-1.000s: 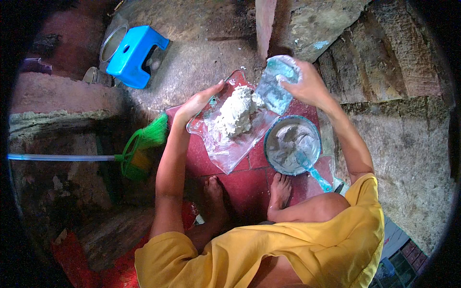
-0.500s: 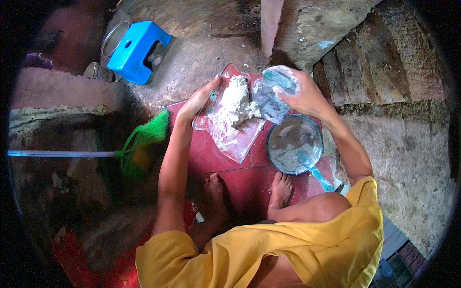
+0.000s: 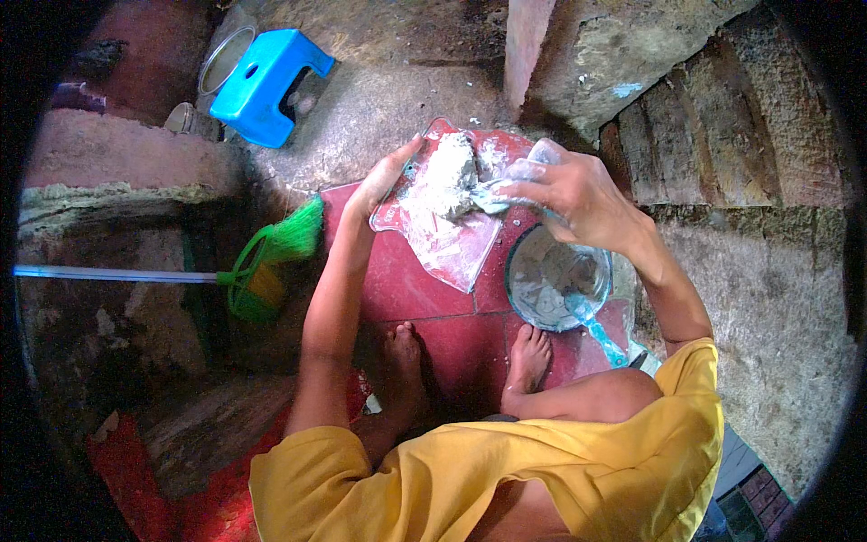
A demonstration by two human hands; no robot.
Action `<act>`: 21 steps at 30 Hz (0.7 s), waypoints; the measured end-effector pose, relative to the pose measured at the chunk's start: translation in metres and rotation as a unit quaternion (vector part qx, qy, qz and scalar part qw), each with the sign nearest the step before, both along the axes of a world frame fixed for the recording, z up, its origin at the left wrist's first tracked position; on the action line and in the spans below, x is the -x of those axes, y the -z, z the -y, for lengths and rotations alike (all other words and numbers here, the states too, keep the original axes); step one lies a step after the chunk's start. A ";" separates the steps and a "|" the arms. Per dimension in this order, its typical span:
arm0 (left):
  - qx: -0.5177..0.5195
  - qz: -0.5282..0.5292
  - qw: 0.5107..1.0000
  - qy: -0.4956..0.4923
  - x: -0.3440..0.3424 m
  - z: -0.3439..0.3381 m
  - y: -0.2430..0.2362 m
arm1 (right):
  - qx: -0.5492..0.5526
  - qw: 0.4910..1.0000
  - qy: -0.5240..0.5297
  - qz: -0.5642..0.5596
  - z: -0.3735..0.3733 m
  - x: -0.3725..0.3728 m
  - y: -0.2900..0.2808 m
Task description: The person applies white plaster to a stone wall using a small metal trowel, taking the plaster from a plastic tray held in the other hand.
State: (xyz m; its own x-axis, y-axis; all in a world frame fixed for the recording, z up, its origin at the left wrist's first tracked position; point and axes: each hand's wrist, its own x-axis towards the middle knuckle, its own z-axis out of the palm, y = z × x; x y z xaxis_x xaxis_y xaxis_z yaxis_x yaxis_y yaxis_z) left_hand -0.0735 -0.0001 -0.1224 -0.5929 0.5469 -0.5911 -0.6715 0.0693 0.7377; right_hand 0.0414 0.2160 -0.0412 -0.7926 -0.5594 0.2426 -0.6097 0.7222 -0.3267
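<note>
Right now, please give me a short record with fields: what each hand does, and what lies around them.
left hand: holds the edge of the clear plastic sheet
right hand: fingers pinch a clear plastic wrap against the white lump
white lump: lies on the sheet, on the red tiled floor
round basin: beside the sheet, near the right foot
blue stool: farther away
green broom: left of the left arm

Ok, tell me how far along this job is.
Done: a white lump sits piled on the clear plastic sheet. In hand: the left hand holds the sheet's edge, and the right hand presses a crumpled bag against the lump. Left: residue coats the bowl.
</note>
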 end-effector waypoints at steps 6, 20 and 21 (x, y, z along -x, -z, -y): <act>-0.036 -0.013 0.999 -0.032 0.008 0.016 0.019 | 0.043 0.999 -0.018 0.003 0.000 -0.007 0.007; -0.249 0.079 0.951 -0.168 -0.023 0.009 -0.023 | 0.113 0.970 0.096 -0.192 -0.014 -0.016 0.029; -0.263 0.083 0.945 -0.177 -0.025 0.008 -0.028 | 0.089 0.976 0.091 -0.179 -0.017 -0.017 0.034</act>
State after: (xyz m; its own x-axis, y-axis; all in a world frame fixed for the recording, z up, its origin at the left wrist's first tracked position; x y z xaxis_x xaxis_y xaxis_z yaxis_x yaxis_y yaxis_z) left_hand -0.0489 -0.0078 -0.0942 -0.7172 0.5756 -0.3928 -0.6929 -0.5291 0.4899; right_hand 0.0579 0.2326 -0.0749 -0.7219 -0.3409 0.6022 -0.5747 0.7802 -0.2472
